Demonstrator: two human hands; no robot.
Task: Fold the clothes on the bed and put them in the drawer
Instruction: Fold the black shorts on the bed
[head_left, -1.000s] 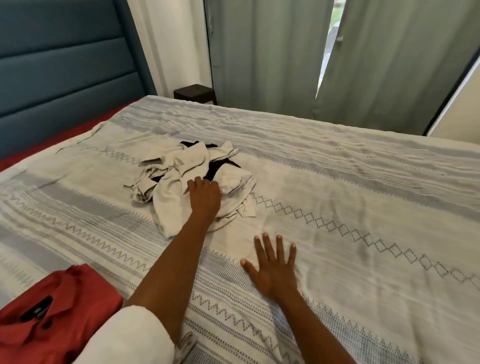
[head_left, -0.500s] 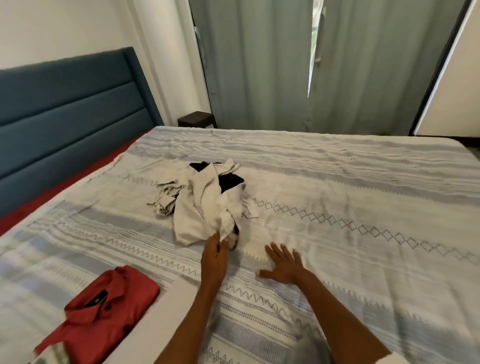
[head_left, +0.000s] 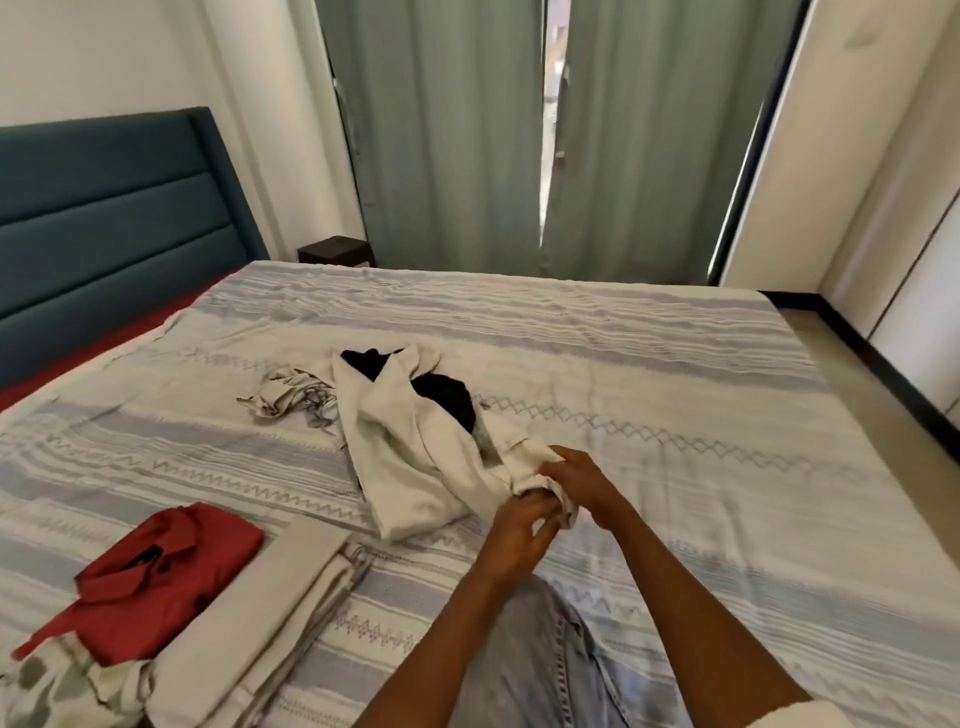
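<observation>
On the striped bed, a cream garment lies crumpled mid-mattress; the left hand and right hand both grip its near end, fingers curled.

There is a single view, a wide-angle camera worn on the person's head, looking forward and down across the bed from its near edge. It faces the far edge of the bed and, beyond it, the grey curtains; the blue headboard lies along the left edge. Both forearms enter from the bottom of the frame, and the left hand and right hand meet close below the lens, near the middle. The wide lens bends straight lines at the borders. No second view shares the scene.
</observation>
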